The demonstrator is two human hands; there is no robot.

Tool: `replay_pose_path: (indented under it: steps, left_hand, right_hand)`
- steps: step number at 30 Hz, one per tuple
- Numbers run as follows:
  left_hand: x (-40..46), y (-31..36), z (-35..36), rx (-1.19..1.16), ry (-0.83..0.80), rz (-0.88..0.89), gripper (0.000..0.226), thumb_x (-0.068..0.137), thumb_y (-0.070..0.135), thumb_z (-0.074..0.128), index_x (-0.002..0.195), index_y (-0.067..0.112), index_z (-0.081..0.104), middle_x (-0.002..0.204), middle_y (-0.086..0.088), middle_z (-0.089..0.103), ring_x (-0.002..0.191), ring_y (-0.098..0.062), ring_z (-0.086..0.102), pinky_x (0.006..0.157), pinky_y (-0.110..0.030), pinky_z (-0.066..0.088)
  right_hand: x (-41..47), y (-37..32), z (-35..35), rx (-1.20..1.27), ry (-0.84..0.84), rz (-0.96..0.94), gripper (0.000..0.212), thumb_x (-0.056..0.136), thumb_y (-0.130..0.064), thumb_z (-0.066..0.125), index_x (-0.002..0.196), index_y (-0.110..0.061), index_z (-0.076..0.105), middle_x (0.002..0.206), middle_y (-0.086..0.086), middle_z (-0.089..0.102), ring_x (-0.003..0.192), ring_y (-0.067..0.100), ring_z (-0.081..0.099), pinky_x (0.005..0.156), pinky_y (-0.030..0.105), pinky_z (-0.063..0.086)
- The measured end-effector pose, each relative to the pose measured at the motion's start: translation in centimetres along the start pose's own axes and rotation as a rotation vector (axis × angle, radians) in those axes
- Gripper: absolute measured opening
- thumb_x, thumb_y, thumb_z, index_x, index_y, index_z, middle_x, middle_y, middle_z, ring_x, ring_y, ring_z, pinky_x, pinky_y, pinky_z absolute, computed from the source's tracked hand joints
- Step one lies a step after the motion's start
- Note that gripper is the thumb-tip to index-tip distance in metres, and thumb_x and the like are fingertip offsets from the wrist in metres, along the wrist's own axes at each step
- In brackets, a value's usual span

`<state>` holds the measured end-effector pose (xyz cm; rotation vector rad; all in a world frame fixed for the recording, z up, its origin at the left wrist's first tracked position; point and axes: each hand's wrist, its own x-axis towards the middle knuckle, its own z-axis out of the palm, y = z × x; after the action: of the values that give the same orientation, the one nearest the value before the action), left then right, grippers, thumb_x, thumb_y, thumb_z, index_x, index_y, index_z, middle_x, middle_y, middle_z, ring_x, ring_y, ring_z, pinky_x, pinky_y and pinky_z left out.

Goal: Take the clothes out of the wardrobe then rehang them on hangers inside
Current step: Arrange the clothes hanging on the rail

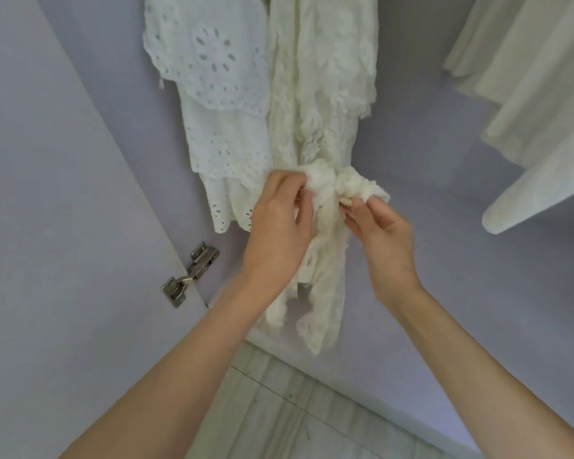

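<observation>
**Wardrobe interior: three garments hanging, both hands on one**

Count: three pale garments hang inside the wardrobe; two hands are in view; one metal hinge [190, 274] sits on the open door [47, 193] at left.

The cream lace garment [322, 94] hangs at centre, against the lilac back panel [411, 144]. Its fabric is textured, loosely gathered and knotted at mid-length, with ragged ends trailing below the hands towards the wardrobe's lower edge. The left hand [279, 223] has its fingers curled round the left side of the knot. The right hand [381, 233] pinches the bunched right-hand loop between thumb and fingertips.

Just beside it on the left, touching, hangs a white eyelet garment [212, 77] with punched floral holes and tiered hems. Well apart, at upper right, hangs a plain off-white garment [527, 94]. Hangers are out of view above. Pale floor tiles [279, 409] show below.
</observation>
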<state>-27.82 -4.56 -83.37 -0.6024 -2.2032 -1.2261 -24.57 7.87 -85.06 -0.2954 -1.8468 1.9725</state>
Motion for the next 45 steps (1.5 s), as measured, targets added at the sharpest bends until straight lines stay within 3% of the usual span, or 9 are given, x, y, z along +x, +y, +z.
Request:
replay_pose_path:
  steps: [3,8,13,17,22,28,37,41,45]
  left_hand:
    - [-3.4,-2.5,0.8,0.107,-0.317,0.011,0.041,0.09,0.004,0.051,0.13,-0.001,0.046,0.132,-0.015,0.046,0.121,-0.015,0.04,0.098,-0.011,0.025]
    - [-12.2,-7.3,0.1,0.495,-0.978,-0.164,0.057,0.1,0.034,0.029,0.149,0.025,0.0,0.157,-0.004,-0.006,0.144,-0.022,-0.005,0.115,-0.034,0.003]
    - [-13.9,-10.0,0.2,0.639,-1.222,-0.221,0.061,0.092,0.059,0.005,0.147,0.035,-0.002,0.155,-0.001,-0.02,0.142,-0.024,-0.017,0.113,-0.043,-0.007]
    - [-11.4,-10.8,2.2,0.64,-1.226,-0.267,0.053,0.099,0.048,0.011,0.147,0.035,-0.005,0.155,0.003,-0.019,0.142,-0.023,-0.017,0.114,-0.043,-0.009]
    - [-9.5,-11.8,3.1,0.675,-1.201,-0.267,0.054,0.1,0.044,0.018,0.148,0.033,-0.002,0.156,0.002,-0.014,0.143,-0.025,-0.011,0.115,-0.043,-0.002]
    - [-14.0,-8.1,-2.4,0.711,-1.237,-0.219,0.067,0.085,0.059,-0.003,0.147,0.034,-0.004,0.154,-0.001,-0.021,0.142,-0.025,-0.017,0.114,-0.044,-0.003]
    - [-12.1,6.8,-14.4,0.531,-1.118,-0.206,0.057,0.087,0.044,0.03,0.139,0.023,0.039,0.144,-0.013,0.04,0.13,-0.035,0.039,0.098,-0.055,0.041]
    - [-8.3,13.4,-21.5,0.406,-0.999,-0.377,0.064,0.088,0.056,0.015,0.146,0.029,0.014,0.154,-0.003,0.011,0.142,-0.025,0.004,0.114,-0.042,0.008]
    - [-3.7,18.8,-28.7,0.452,-0.879,-0.367,0.059,0.092,0.047,0.026,0.144,0.02,0.031,0.152,-0.009,0.024,0.141,-0.031,0.016,0.111,-0.044,0.014]
  right_hand:
    - [-0.8,2.2,-1.1,-0.321,-0.036,0.002,0.028,0.094,-0.015,0.051,0.075,0.005,0.05,0.07,0.008,0.051,0.063,0.008,0.045,0.064,0.04,0.043]
    - [-6.5,9.8,-4.6,-0.892,-0.29,0.15,0.047,0.096,-0.019,0.046,0.141,-0.008,0.035,0.142,0.008,0.041,0.128,0.021,0.042,0.102,0.023,0.031]
    - [-8.6,13.2,-5.7,-1.27,-0.672,-0.045,0.086,0.08,-0.065,-0.011,0.149,-0.019,0.01,0.157,0.006,0.006,0.145,0.019,0.005,0.11,0.027,-0.007]
    - [-5.0,14.2,-4.7,-1.43,-0.72,-0.03,0.101,0.063,-0.072,-0.027,0.149,-0.025,0.0,0.157,-0.001,-0.006,0.144,0.016,-0.005,0.115,0.037,-0.007]
    - [-2.4,13.8,-3.8,-1.483,-0.76,0.052,0.059,0.097,-0.049,0.01,0.149,-0.025,-0.004,0.157,0.0,-0.012,0.144,0.018,-0.011,0.116,0.04,-0.004]
    - [-9.1,11.0,-5.9,-1.53,-0.838,0.118,0.079,0.073,-0.057,-0.015,0.147,-0.03,-0.01,0.155,0.004,-0.019,0.143,0.023,-0.012,0.115,0.042,-0.004]
    - [-15.8,-7.8,-3.6,-1.295,-0.757,0.036,0.061,0.097,-0.03,0.043,0.148,-0.018,0.014,0.156,0.009,-0.002,0.144,0.027,0.001,0.113,0.038,-0.006]
    - [-17.8,-18.1,-2.4,-1.262,-0.774,0.062,0.06,0.094,-0.043,0.025,0.148,-0.021,0.017,0.156,0.008,0.002,0.144,0.022,0.003,0.113,0.037,-0.004]
    - [-19.3,-27.0,-1.3,-1.246,-0.737,0.033,0.066,0.089,-0.049,0.016,0.147,-0.019,0.025,0.155,0.011,0.016,0.143,0.026,0.014,0.113,0.04,0.002]
